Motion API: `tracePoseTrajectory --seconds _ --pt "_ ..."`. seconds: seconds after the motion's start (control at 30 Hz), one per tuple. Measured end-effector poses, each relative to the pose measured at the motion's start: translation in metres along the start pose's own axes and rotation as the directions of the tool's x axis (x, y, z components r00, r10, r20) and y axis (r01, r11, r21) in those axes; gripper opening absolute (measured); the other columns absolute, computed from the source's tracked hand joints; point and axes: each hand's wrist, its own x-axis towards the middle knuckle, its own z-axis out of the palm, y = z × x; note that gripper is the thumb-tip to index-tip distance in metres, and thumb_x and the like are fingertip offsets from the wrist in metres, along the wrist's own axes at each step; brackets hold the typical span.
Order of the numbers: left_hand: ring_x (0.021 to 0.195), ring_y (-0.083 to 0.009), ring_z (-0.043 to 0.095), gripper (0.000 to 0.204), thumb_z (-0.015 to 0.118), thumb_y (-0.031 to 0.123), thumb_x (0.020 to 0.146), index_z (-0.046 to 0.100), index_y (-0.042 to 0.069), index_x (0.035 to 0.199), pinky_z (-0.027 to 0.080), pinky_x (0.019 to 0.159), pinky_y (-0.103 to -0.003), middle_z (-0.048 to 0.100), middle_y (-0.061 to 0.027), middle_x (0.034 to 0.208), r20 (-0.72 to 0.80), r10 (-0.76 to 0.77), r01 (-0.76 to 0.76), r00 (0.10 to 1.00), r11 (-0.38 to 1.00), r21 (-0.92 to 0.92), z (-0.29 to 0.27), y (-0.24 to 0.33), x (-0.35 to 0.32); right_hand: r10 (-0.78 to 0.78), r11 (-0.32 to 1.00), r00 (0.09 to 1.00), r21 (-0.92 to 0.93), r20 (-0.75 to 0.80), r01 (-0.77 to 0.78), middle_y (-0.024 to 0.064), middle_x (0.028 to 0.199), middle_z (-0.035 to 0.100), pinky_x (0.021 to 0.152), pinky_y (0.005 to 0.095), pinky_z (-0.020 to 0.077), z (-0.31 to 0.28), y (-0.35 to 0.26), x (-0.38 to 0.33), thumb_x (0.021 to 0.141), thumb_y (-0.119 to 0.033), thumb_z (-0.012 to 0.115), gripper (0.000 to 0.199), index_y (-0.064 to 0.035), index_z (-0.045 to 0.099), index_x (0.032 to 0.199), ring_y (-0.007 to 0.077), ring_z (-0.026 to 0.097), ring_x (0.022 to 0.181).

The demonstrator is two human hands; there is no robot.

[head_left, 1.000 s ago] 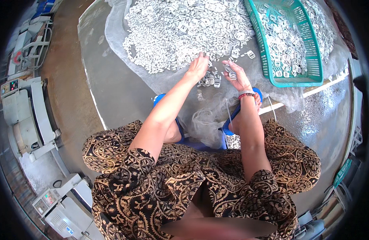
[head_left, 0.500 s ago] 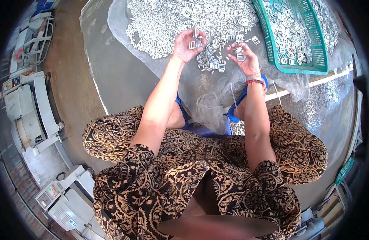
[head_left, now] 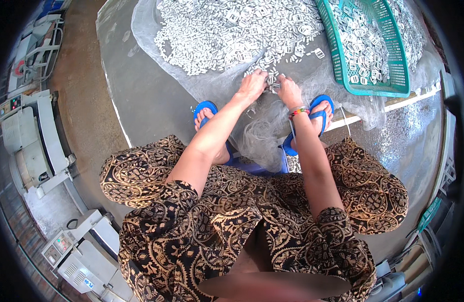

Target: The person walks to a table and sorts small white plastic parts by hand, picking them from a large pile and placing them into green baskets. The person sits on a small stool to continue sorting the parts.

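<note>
My left hand (head_left: 253, 86) and my right hand (head_left: 289, 92) are close together, low over the near edge of a spread of small metal pieces. Both hands have curled fingers pointing down and inward, which hide what they grip. Between the fingertips a few grey metal buckles (head_left: 272, 86) show in part. Just beyond lies a wide heap of short silvery pellets (head_left: 206, 45), with some slotted buckles (head_left: 288, 50) scattered over its near right side. One buckle (head_left: 319, 53) lies apart on the sheet, towards the basket.
At the right a green plastic basket (head_left: 377, 90) holds many slotted buckles. Pale mesh netting (head_left: 262, 131) bunches in front of my hands, between my feet in blue flip-flops (head_left: 204, 108). Grey machines (head_left: 30, 136) line the left side. More metal parts (head_left: 410, 38) lie beyond the basket.
Both hands were raised and apart, each with buckles in the fingers. They have come down and together, nearer to me, onto the small pile of loose pieces.
</note>
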Motion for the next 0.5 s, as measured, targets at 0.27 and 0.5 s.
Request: tracePoseTrajectory --seconds 0.27,0.5 --pt "0.084 -0.0124 0.059 0.029 0.067 0.033 0.082 0.068 0.012 0.103 0.048 0.059 -0.033 0.065 -0.0033 0.098 0.184 -0.418 0.444 0.890 0.694 -0.567 -0.083 -0.011 0.029 0.056 -0.142 0.962 0.955 0.269 -0.259 0.0154 0.099 0.063 0.061 0.0299 0.0487 -0.044 0.008 0.016 0.073 -0.005 0.054 0.012 -0.0086 0.054 0.085 0.0254 0.064 0.079" --pt "0.075 -0.0097 0.055 0.027 0.062 0.031 0.087 0.064 0.016 0.109 0.046 0.055 -0.031 0.064 0.0000 0.091 0.140 -0.410 0.387 0.901 0.616 -0.686 -0.104 -0.015 0.008 -0.168 -0.559 0.974 0.799 0.151 -0.220 0.0210 0.124 0.050 0.092 0.0463 0.0467 -0.069 -0.037 0.003 0.070 -0.008 0.050 0.051 -0.0011 0.050 0.120 0.0391 0.052 0.112"
